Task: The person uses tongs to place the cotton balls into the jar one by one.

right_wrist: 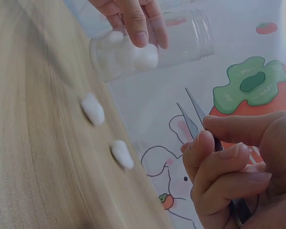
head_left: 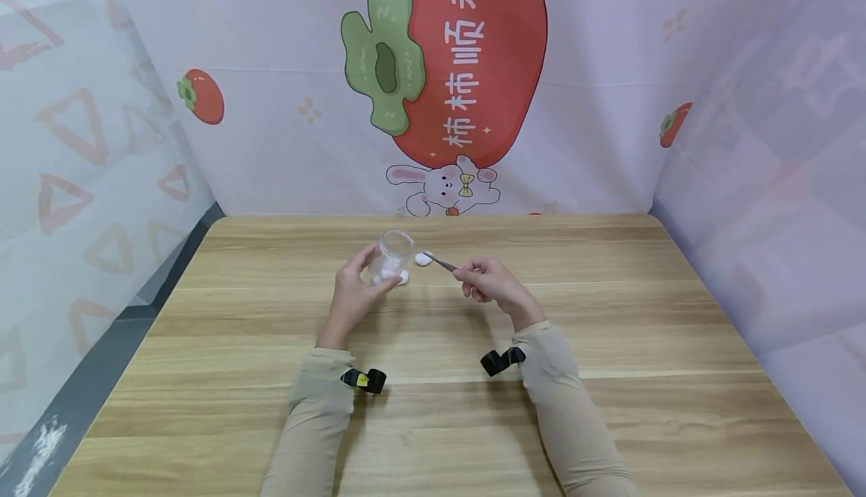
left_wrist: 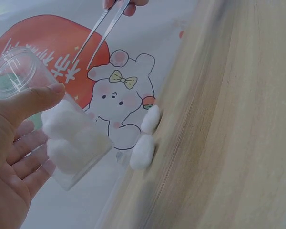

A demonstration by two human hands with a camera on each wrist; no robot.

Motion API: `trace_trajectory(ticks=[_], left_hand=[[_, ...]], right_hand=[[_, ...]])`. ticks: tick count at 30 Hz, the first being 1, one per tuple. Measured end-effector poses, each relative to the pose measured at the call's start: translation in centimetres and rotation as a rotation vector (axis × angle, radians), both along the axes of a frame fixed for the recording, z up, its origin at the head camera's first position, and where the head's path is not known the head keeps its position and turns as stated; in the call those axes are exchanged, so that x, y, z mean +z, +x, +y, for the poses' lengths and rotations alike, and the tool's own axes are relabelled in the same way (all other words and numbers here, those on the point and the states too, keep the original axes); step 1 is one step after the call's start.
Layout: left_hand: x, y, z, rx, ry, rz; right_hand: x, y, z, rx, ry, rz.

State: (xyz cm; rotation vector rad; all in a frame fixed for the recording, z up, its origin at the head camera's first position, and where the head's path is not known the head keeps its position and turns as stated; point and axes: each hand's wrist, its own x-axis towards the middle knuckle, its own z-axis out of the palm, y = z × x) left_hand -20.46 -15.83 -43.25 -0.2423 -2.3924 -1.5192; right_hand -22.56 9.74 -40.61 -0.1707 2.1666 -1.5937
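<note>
My left hand (head_left: pixel 355 288) grips a clear, open-mouthed plastic jar (right_wrist: pixel 183 38) with its thumb and fingers. Several white cotton balls (left_wrist: pixel 74 138) lie in the lower part of the jar. Whether its base touches the table is unclear. To the right, my right hand (head_left: pixel 497 285) pinches metal tweezers (right_wrist: pixel 188 121), which point toward the jar. Their tips stand apart with nothing between them. Two more cotton balls rest on the table: one cotton ball (head_left: pixel 424 259) sits near the tweezer tips in the head view, the other cotton ball (head_left: pixel 404 277) close beside the jar.
The wood-grain table (head_left: pixel 433 437) ends at the back against a printed cloth (head_left: pixel 271 143) showing a red persimmon and a rabbit. More cloth hangs on both sides. Each sleeved forearm carries a black wrist camera (head_left: pixel 365 380).
</note>
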Motion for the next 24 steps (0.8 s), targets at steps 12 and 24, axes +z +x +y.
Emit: trace_trajectory(ticks=[12,24], left_hand=[[-0.1,-0.1,0.0,0.001,0.007,-0.011],[0.0,-0.1,-0.1,0.012,0.014,-0.018]], right_hand=[[-0.7,-0.4,-0.4,-0.024,0.034,-0.027],[-1.6,-0.5,-0.9,-0.031,0.027,-0.054]])
